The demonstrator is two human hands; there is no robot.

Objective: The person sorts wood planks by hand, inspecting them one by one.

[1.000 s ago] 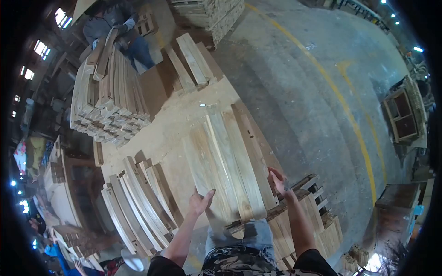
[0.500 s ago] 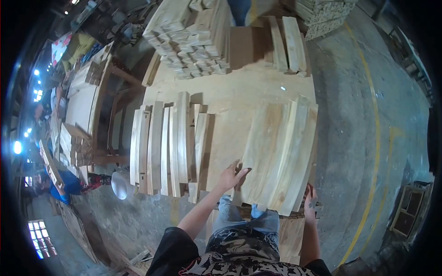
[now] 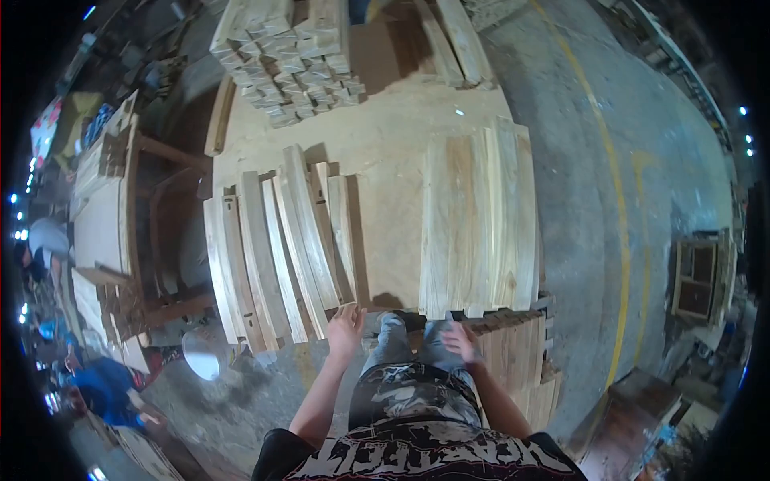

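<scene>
My left hand is at the near end of the left group of wooden planks, its fingers closed on the end of one plank. Several planks lie side by side there, some with dark slots cut near their ends. Over my legs, my right hand hangs slightly blurred, fingers apart and holding nothing. Beyond it, a set of pale boards lies edge to edge on the right of the plywood tabletop.
A tall stack of wood pieces stands at the back, with two long planks right of it. Cut wood is piled below the table's near edge. Left are a workbench, a white round object and a person in blue.
My left hand has moved left from the right-hand boards to the left planks. My right hand has left the boards' right edge and come in before my body. The view has shifted.
</scene>
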